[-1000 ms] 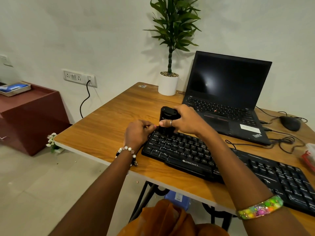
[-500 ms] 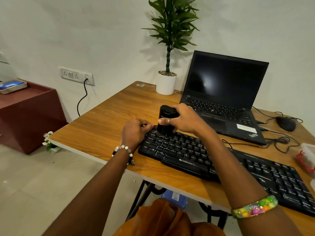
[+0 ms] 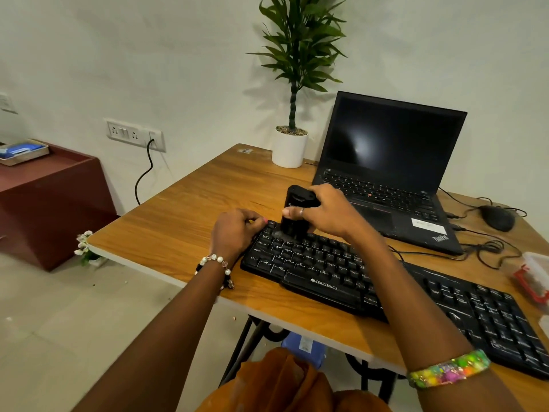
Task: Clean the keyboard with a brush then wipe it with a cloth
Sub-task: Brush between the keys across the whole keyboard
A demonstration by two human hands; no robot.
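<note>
A black keyboard [image 3: 326,272] lies slantwise on the wooden table [image 3: 190,221], its right end running toward the lower right. My right hand [image 3: 323,211] grips a black block-shaped brush [image 3: 294,212], held upright with its bristle end pressed on the keyboard's top-left keys. My left hand [image 3: 234,230] rests curled on the keyboard's far-left corner and holds it in place. No cloth is in view.
An open black laptop [image 3: 386,173] stands behind the keyboard, with a potted plant [image 3: 291,144] to its left. A black mouse [image 3: 497,217] and tangled cables lie at the right, next to a red-and-clear container [image 3: 534,278]. A maroon cabinet [image 3: 50,200] stands at the left.
The brush has moved slightly toward the keyboard's left corner while staying on the top rows. My left hand keeps its hold on the corner. The view has shifted a little.
</note>
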